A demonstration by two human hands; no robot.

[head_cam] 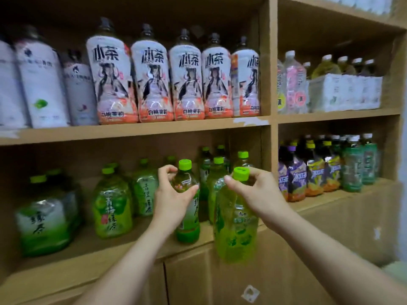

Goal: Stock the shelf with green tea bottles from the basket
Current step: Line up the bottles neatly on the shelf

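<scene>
My left hand (170,194) grips the shoulder of a green tea bottle (187,225) that stands near the front edge of the lower shelf (92,252). My right hand (251,190) holds a second green tea bottle (236,234) by its neck, just under the green cap. That bottle hangs in front of the shelf edge, its base below the board. Several more green tea bottles (112,208) stand on the same shelf to the left and behind. The basket is out of view.
Peach-labelled tea bottles (152,80) fill the upper shelf. A wooden upright (272,150) divides the bays. Right of it stand purple and yellow labelled bottles (308,172). Closed cupboard doors (198,280) sit below the lower shelf.
</scene>
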